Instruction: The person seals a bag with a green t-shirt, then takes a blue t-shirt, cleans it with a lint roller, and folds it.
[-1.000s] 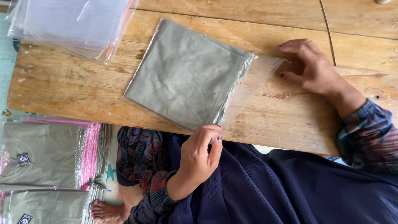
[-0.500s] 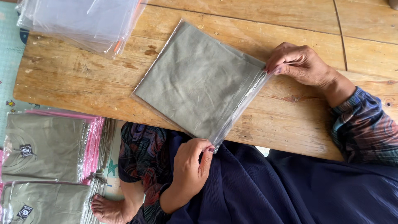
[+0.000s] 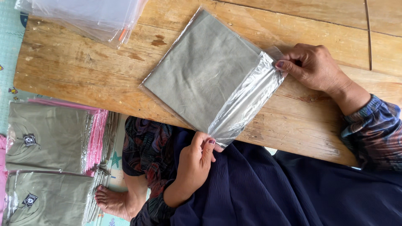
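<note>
From the head view, the folded grey cloth (image 3: 201, 71) in its clear bag (image 3: 245, 102) lies tilted in the middle of the tabletop (image 3: 83, 71). The folded flap runs from the upper right to the lower centre. The right hand (image 3: 316, 69) pinches its upper end and the left hand (image 3: 197, 161) pinches its lower end, so both hands are equally near.

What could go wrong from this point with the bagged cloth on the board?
The folded grey cloth in its clear bag overhangs the near edge of the wooden board; it might slide off toward the lap. The bag's flap looks creased between the left hand and right hand, so it may close wrinkled or crooked.
</note>
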